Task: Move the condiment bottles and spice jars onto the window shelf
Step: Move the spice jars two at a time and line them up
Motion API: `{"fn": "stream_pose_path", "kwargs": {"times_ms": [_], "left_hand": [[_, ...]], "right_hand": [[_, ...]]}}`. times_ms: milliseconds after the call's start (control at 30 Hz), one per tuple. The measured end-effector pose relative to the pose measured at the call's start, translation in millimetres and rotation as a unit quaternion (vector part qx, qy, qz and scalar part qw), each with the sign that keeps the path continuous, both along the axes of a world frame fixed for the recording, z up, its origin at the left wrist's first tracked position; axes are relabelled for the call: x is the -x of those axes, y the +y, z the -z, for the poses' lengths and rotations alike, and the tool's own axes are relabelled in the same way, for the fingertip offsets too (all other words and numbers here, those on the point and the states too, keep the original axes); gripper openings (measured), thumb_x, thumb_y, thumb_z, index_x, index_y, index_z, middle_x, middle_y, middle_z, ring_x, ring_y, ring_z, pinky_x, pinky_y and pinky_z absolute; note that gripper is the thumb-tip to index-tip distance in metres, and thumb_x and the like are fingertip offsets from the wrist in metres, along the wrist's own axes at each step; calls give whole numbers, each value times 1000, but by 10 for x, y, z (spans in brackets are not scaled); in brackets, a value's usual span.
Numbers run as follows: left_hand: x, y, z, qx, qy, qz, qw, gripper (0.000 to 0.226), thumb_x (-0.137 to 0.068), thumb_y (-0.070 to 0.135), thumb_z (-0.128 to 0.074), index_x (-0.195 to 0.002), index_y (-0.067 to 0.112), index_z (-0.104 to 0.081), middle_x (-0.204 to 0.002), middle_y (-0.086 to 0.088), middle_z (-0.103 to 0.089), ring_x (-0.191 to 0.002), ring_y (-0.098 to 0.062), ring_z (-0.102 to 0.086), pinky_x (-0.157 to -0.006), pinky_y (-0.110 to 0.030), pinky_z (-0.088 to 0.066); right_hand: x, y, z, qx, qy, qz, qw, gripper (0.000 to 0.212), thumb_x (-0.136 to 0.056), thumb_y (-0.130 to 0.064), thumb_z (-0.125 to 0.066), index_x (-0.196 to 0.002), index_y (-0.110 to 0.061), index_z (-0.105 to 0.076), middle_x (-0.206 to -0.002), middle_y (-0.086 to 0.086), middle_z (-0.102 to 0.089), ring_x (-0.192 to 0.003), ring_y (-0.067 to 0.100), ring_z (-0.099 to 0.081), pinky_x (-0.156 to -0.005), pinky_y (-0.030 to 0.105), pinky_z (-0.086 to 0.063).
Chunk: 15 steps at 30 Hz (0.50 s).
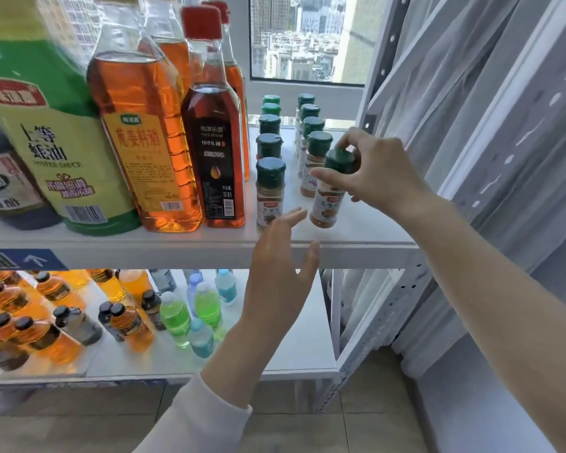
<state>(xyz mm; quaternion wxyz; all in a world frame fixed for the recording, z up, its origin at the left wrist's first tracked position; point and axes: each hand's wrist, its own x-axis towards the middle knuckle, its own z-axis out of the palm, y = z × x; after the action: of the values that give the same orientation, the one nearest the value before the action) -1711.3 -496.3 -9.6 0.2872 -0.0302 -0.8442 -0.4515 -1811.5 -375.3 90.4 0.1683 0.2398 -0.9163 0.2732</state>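
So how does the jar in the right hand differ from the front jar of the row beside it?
The held jar leans, gripped at its cap by the right hand; the front left-row jar stands upright with no fingers round it. The held jar's powder looks more orange, the other's paler tan. Both are small clear jars with dark green caps.

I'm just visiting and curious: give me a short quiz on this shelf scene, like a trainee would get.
1. True or false: the right hand grips a spice jar by its top.
2. The left hand is: A) holding a drink, B) open and empty, C) touching the curtain.
3. Fill in: the dark bottle next to the jar rows has a ___ cap.
Key: 1 true; 2 B; 3 red.
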Motion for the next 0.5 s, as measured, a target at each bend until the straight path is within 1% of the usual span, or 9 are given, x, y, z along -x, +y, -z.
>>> {"fn": "stream_pose_path", "kwargs": {"times_ms": [167, 233, 333, 400, 500], "left_hand": [[55, 5, 45, -7, -10, -27, 1000, 41, -87, 19, -56, -127, 12, -48, -130, -3, -53, -121, -16, -47, -105, -32, -37], [66, 27, 42, -7, -17, -31, 999, 41, -88, 17, -56, -128, 12, -48, -130, -2, -52, -122, -14, -46, -106, -29, -35], [113, 55, 50, 1, -26, -39, 999, 42, -88, 13, -58, -128, 12, -47, -128, 2, -51, -122, -11, -44, -106, -25, -33], [124, 64, 63, 3, -29, -44, 999, 43, -88, 13, -58, -129, 12, -47, -124, 9, -47, -121, -8, -42, -105, -22, -31], [128, 81, 74, 6, -48, -44, 998, 44, -89, 15, -56, -131, 14, -44, -123, 14, -42, -119, 1, -37, -104, -18, -28]], "right_hand": [[74, -100, 57, -33, 21, -19, 999, 54, -75, -52, -69, -104, -9, -55, -92, 10, -68, -64, 20, -57, -67, 29, -52], [93, -105, 79, -43, 32, -24, 998, 55, -75, -52, -69, -105, -9, -55, -87, 9, -66, -67, 19, -56, -69, 29, -51], [149, -105, 129, -54, 44, -22, 997, 55, -75, -53, -68, -105, -9, -55, -77, 3, -57, -70, 17, -52, -67, 26, -45], [177, -100, 160, -54, 43, -22, 997, 55, -76, -52, -68, -105, -8, -55, -80, 5, -59, -72, 17, -51, -67, 24, -43], [195, -91, 190, -40, 44, -27, 998, 55, -77, -52, -67, -107, -7, -55, -92, 10, -67, -75, 14, -52, -69, 22, -44]]}}
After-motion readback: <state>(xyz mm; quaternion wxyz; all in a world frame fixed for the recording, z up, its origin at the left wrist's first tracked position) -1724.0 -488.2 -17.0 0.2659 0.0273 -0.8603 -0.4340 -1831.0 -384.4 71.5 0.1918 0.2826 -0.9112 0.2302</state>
